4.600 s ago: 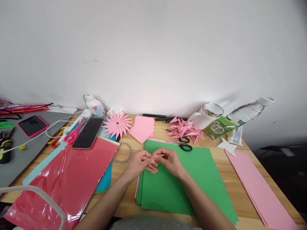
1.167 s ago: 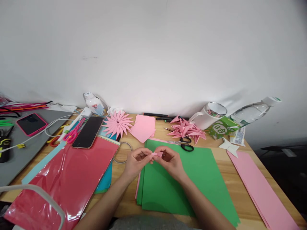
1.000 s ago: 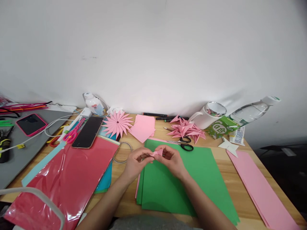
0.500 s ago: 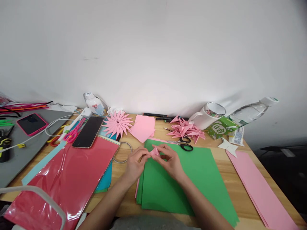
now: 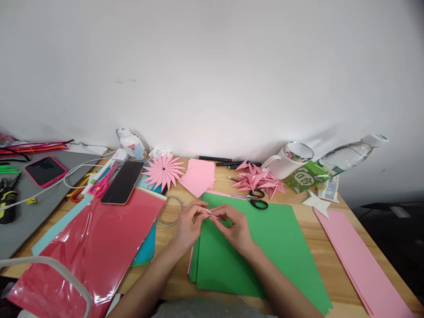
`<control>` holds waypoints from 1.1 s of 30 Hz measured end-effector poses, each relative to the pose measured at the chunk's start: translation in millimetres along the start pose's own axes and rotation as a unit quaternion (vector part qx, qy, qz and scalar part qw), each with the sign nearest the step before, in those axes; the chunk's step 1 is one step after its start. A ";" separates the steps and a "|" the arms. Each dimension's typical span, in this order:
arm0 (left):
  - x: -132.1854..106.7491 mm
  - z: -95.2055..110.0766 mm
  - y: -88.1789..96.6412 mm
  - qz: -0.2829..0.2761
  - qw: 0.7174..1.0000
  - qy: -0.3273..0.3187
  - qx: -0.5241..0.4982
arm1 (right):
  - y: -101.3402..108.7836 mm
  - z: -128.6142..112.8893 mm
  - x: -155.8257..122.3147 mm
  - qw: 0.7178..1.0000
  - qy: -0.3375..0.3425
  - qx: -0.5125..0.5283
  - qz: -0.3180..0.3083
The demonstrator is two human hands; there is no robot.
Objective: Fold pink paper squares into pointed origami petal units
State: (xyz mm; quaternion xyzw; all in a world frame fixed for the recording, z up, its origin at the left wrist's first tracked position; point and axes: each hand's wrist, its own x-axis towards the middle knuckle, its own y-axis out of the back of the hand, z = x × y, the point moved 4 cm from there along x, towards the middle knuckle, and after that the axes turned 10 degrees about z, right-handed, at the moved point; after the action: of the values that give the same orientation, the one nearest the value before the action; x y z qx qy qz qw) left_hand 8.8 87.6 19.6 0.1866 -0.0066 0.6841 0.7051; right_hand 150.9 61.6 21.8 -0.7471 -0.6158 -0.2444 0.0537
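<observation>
My left hand [image 5: 188, 225] and my right hand [image 5: 234, 225] meet above the near left part of a stack of green paper [image 5: 278, 251]. Between them is a small folded piece of pink paper [image 5: 213, 214], pinched by the fingers of both hands. Most of it is hidden behind my fingers. Beyond my hands lie square pink paper sheets [image 5: 198, 176] and a pink folded-paper star wheel [image 5: 163, 170]. To their right rest several pink folded pieces in a pile [image 5: 260, 180]. Black-handled scissors [image 5: 257, 199] lie at the far edge of the green stack.
At the left, a black phone [image 5: 122, 183] lies on a red paper pack [image 5: 89, 247], with pink scissors [image 5: 104, 181] beside it. A white mug [image 5: 285, 163], green box [image 5: 304, 176] and tilted water bottle [image 5: 347, 154] stand back right. Pink strips [image 5: 361, 260] lie along the right edge.
The pink piece stood up as a small peak between my fingers and is now pressed flatter. My right fingers have closed further over it. The desk items stay put.
</observation>
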 end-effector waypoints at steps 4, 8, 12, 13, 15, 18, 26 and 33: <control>-0.4 0.4 -0.4 0.012 0.997 0.045 -0.053 | 0.1 1.1 0.7 1.000 -0.017 0.014 -0.007; 0.5 2.4 -0.2 0.021 0.993 0.083 -0.087 | -0.3 6.9 0.5 0.996 -0.087 0.026 -0.024; 1.0 -0.5 0.1 0.030 0.983 0.129 -0.130 | -0.9 10.0 -0.2 0.989 -0.127 0.073 -0.023; 1.3 -0.8 0.0 0.027 0.983 0.127 -0.131 | -0.6 9.9 -0.1 0.989 -0.127 0.076 -0.019; 2.2 -0.5 0.0 0.022 0.985 0.118 -0.127 | 0.0 9.9 0.3 0.989 -0.128 0.072 -0.014; 3.8 1.0 -0.3 0.012 0.983 0.124 -0.138 | 0.6 10.6 0.5 0.990 -0.130 0.061 -0.013; 1.8 -0.2 -1.7 0.006 0.973 0.165 -0.158 | -0.1 4.5 2.2 0.998 -0.057 0.005 -0.039; 1.9 1.3 -2.6 -0.004 0.977 0.147 -0.154 | 1.0 -3.2 3.2 0.999 -0.002 -0.023 -0.039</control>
State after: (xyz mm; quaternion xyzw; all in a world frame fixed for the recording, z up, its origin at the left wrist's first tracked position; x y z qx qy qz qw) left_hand 11.8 89.1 20.6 -0.0271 -0.0073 0.6919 0.7215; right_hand 151.3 63.1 26.2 -0.7243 -0.6386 -0.2586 0.0259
